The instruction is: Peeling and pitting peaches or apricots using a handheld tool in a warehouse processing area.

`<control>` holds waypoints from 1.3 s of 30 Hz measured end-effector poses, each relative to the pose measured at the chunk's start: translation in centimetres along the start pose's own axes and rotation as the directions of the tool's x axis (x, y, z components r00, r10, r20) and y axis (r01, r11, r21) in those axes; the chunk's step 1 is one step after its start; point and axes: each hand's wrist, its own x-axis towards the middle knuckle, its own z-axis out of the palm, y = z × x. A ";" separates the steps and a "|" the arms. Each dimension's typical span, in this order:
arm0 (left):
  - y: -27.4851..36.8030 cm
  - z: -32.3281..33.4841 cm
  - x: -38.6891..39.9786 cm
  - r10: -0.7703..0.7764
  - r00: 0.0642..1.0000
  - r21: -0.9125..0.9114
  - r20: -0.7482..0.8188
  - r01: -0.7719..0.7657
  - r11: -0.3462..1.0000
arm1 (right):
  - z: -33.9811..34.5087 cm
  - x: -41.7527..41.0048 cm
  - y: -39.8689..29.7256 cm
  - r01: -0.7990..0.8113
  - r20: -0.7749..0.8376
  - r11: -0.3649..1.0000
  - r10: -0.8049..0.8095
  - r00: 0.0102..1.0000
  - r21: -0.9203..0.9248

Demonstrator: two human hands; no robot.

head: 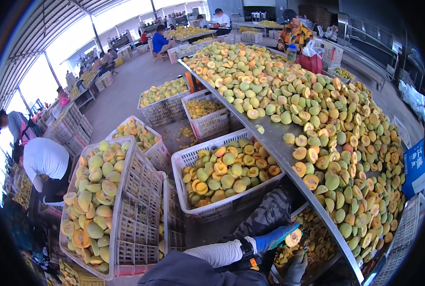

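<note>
My left hand (275, 236), in a blue glove with a pale striped sleeve, grips a halved stone fruit (293, 238) at its fingertips. The cut face shows, with a brown centre. Just below it is my right hand (297, 267) in a dark grey glove, its fingers bent close together. Something small and greenish shows at its fingertips; whether it is a held tool is unclear. Both hands are over a container of yellow-brown fruit scraps (318, 230), beside the raised metal edge (305, 191) of a table heaped with green-yellow fruit halves (319, 96).
A white plastic crate of fruit halves (230, 171) stands left of the table. A tilted full crate (91, 203) is farther left. More crates (164, 96) line the floor. A person in a checked shirt (298, 34) sits across the table. Another person bends over (46, 157) at far left.
</note>
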 end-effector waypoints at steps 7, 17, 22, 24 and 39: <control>-0.5 1.2 0.6 0.082 0.991 0.099 -0.104 -0.072 0.993 | 5.3 -0.6 4.6 -0.016 -0.072 0.955 0.039 0.997 0.297; -3.7 -2.1 2.1 0.219 0.976 -0.249 0.015 -0.208 0.946 | 3.8 3.7 -1.5 -0.011 0.009 0.969 0.009 1.000 0.248; -1.6 -1.0 2.9 0.240 0.970 -0.063 -0.028 -0.241 0.968 | 3.7 4.7 -1.4 -0.079 -0.047 0.937 0.101 0.994 0.339; -1.0 -2.7 1.0 0.247 0.965 -0.085 -0.088 -0.254 0.963 | 3.8 6.0 -4.1 -0.136 0.003 0.888 0.150 0.989 0.439; -0.3 1.3 3.8 0.188 0.981 -0.159 0.043 -0.179 0.971 | -0.1 10.4 -7.1 -0.286 0.082 0.766 0.294 0.952 0.575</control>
